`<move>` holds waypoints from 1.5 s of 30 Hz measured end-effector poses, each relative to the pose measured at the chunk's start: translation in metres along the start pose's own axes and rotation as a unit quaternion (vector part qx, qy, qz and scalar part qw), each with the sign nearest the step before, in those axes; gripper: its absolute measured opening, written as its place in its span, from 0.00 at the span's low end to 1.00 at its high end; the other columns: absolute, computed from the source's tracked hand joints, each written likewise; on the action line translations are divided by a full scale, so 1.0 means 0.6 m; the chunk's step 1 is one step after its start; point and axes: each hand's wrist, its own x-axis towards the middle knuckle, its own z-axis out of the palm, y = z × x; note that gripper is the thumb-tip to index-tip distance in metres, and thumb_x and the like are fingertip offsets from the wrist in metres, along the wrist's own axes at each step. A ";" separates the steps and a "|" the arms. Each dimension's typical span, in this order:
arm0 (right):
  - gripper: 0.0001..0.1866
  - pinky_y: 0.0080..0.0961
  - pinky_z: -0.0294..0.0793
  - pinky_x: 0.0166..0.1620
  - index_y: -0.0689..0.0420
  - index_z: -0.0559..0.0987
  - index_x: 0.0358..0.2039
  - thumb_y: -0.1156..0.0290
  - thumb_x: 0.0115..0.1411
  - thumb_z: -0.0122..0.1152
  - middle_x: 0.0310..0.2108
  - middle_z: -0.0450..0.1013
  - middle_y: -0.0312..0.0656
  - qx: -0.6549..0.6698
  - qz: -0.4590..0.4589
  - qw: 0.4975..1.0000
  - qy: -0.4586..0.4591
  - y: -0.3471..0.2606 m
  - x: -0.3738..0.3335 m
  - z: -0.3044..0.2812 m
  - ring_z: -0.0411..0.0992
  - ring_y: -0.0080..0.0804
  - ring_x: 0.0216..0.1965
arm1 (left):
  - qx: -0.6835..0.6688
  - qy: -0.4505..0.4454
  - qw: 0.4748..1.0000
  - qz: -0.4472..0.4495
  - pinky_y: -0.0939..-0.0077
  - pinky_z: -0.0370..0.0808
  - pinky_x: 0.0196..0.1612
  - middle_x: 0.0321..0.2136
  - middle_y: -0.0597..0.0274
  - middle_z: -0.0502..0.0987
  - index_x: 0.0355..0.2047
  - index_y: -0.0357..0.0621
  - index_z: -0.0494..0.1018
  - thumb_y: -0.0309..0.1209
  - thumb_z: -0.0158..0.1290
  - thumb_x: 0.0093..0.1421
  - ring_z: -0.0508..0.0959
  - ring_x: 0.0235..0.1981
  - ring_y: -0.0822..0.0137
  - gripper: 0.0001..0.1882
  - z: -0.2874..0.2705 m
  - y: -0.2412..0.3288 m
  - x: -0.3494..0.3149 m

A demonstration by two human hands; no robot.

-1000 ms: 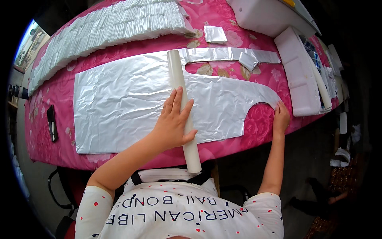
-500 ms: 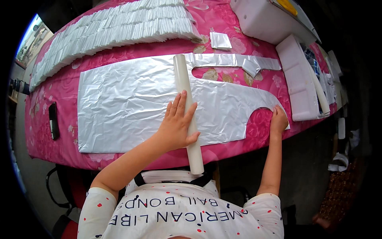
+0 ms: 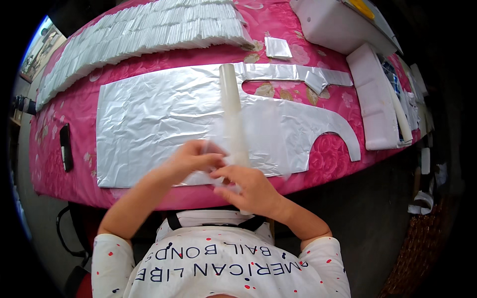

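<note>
Two hands meet over the near part of a pale tube [image 3: 230,92]: the left hand [image 3: 193,156] and right hand [image 3: 248,186] are close together, fingers bent toward each other. I see something translucent [image 3: 214,149] between them, but blur keeps me from telling whether either hand grips it. The tube lies crosswise on a silvery bag [image 3: 154,119], spread flat on a pink cloth [image 3: 343,104], cut-outs toward the right. I judge this bag only part done: it is laid out, its body unfolded. Farther out, rows of white packets [image 3: 149,30] look finished, with one small packet [image 3: 278,48] apart from them. The right hand partly hides the tube's near end; I cannot make out the hazy patch beside it. The picture's top cuts off the rows.
</note>
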 end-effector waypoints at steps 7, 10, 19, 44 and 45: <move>0.15 0.30 0.70 0.30 0.59 0.76 0.31 0.62 0.48 0.65 0.26 0.73 0.42 -0.208 0.002 0.969 0.134 0.002 -0.049 -0.003 0.72 0.39 0.28 | 0.180 0.295 0.935 -0.083 0.77 0.73 0.33 0.27 0.61 0.76 0.33 0.36 0.73 0.26 0.52 0.54 0.75 0.28 0.72 0.07 -0.289 -0.034 -0.214; 0.20 0.30 0.70 0.27 0.59 0.74 0.27 0.53 0.48 0.64 0.23 0.72 0.41 -0.278 0.111 0.950 0.086 0.002 -0.071 -0.007 0.72 0.37 0.25 | 0.455 0.436 0.775 0.053 0.73 0.72 0.39 0.32 0.56 0.76 0.36 0.36 0.72 0.20 0.52 0.50 0.76 0.34 0.64 0.11 -0.300 -0.036 -0.237; 0.26 0.38 0.70 0.27 0.63 0.73 0.21 0.47 0.49 0.60 0.18 0.71 0.48 -0.209 0.275 0.938 -0.011 0.036 -0.088 0.033 0.71 0.45 0.22 | 0.484 0.220 0.784 0.320 0.64 0.63 0.56 0.53 0.48 0.63 0.53 0.35 0.62 0.23 0.50 0.53 0.64 0.54 0.51 0.25 -0.006 -0.026 0.001; 0.12 0.34 0.75 0.42 0.63 0.75 0.37 0.69 0.56 0.55 0.33 0.75 0.45 0.696 0.059 0.673 0.243 0.289 0.289 -0.157 0.74 0.37 0.35 | 0.651 0.219 0.687 0.237 0.61 0.42 0.65 0.61 0.42 0.49 0.59 0.27 0.49 0.33 0.35 0.56 0.47 0.64 0.51 0.31 0.024 -0.069 0.085; 0.12 0.35 0.75 0.43 0.62 0.75 0.38 0.69 0.57 0.52 0.35 0.75 0.46 0.724 0.010 0.651 0.228 0.302 0.280 -0.188 0.74 0.38 0.37 | 0.650 0.219 0.688 0.236 0.61 0.42 0.65 0.61 0.42 0.49 0.59 0.27 0.49 0.33 0.36 0.56 0.47 0.64 0.52 0.32 0.024 -0.070 0.085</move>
